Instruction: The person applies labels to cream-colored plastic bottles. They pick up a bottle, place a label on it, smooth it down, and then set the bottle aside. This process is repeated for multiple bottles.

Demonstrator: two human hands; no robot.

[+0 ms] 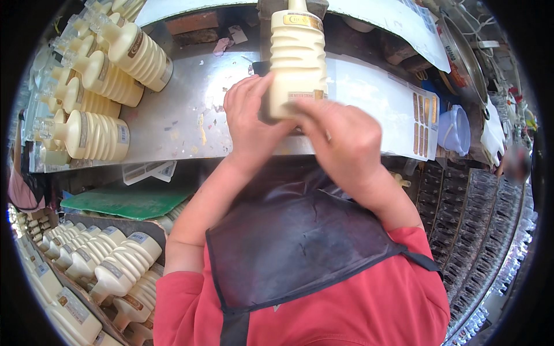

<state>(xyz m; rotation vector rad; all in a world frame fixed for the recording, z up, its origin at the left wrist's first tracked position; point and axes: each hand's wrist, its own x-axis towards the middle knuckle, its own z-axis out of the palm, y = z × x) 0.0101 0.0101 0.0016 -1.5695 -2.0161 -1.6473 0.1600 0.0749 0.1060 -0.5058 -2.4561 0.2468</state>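
Observation:
A cream plastic bottle [297,55] with a ridged body lies in front of me, its neck pointing away and its base toward me. It carries a gold-and-brown label near the shoulder and a smaller strip label [306,95] near the base. Along the bottle's lower left side, my left hand [249,118] has its fingers at the edge and its thumb by the base, gripping it. My right hand [346,130], partly blurred, is closed, with bent fingertips against the bottle beside the strip label. Whatever those fingers may hold is hidden.
Several similar bottles [98,135] are stacked at the left end of the metal table [179,124]. On the right lies a white sheet with gold labels [424,124], next to a pale blue bucket [455,130]. A green board [124,199] and a box of bottles [130,265] are at lower left.

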